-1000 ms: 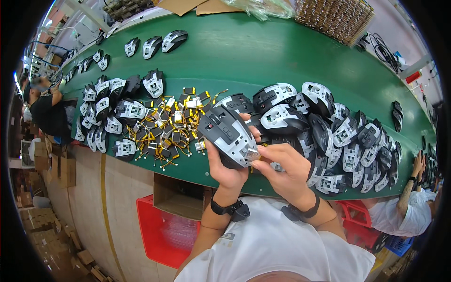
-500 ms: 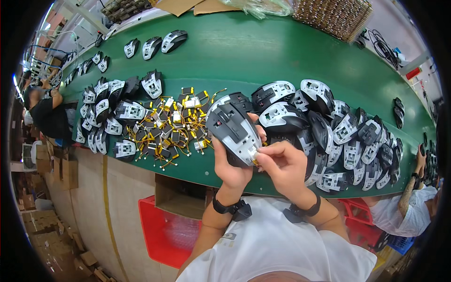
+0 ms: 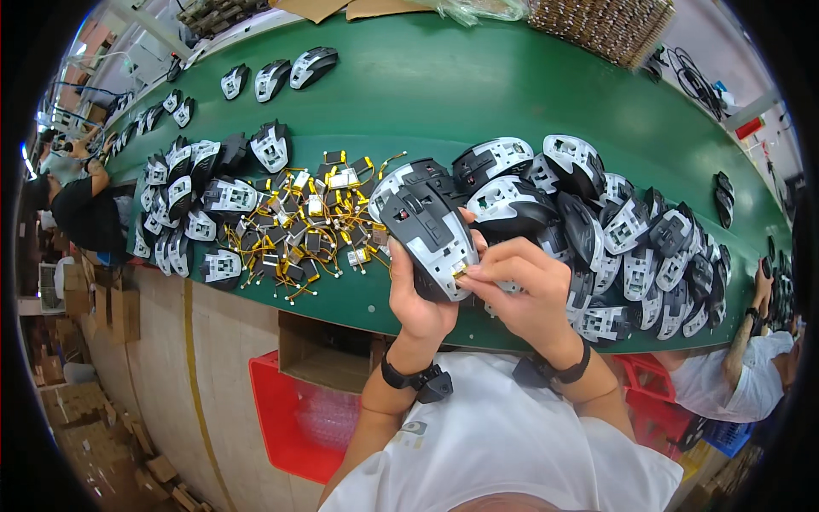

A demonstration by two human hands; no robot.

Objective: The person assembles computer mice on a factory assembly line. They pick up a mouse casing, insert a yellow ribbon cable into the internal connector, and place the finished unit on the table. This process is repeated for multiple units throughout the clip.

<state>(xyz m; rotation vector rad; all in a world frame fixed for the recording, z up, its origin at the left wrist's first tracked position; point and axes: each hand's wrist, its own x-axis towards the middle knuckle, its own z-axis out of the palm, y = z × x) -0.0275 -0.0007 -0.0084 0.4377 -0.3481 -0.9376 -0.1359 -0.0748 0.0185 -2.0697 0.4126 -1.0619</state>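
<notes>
My left hand (image 3: 420, 303) is closed around a black and white computer mouse (image 3: 424, 224), its open-topped shell tilted up over the front of the table. At the mouse's near end, my right hand (image 3: 531, 288) pinches a small yellow-taped battery (image 3: 461, 272) against the opening there. The fingertips cover most of this battery. To the left of the mouse lies a loose pile of small batteries (image 3: 317, 205) with yellow and red wires and white plugs. More open-topped mice (image 3: 512, 205) are heaped just right of my hands.
Another heap of mice (image 3: 229, 196) stands left of the batteries on the green table (image 3: 409, 85). A woven brown stack (image 3: 604, 30) sits at the far edge. Below the table are a red crate (image 3: 286, 427) and a cardboard box (image 3: 320, 363). Co-workers sit at both sides.
My right fingers have shifted at the mouse's near end, and a yellow piece now shows beside their tips. The left hand keeps its hold; the whole view has shifted slightly.
</notes>
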